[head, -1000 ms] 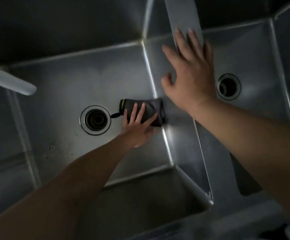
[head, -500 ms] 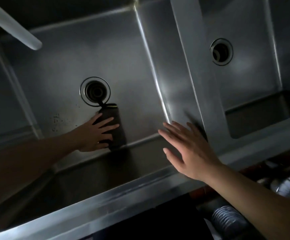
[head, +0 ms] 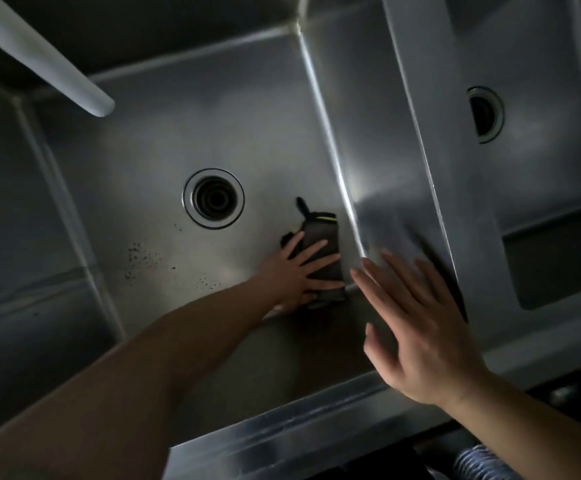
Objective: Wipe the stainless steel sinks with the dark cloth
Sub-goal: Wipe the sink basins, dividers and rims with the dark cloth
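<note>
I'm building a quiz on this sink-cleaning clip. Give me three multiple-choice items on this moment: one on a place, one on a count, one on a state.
1. Where does the dark cloth lie?
A. in the right basin
B. on the left basin's floor, right of its drain
C. on the front rim

2. How many drains show?
A. one
B. two
C. three

3. What is the right hand doing?
A. gripping the cloth
B. holding a faucet
C. spread open, holding nothing

Key: 1 B, the left hand presses it flat beside the left drain. 2 B, the right drain is the second. 3 C, its fingers are straight and empty.
</note>
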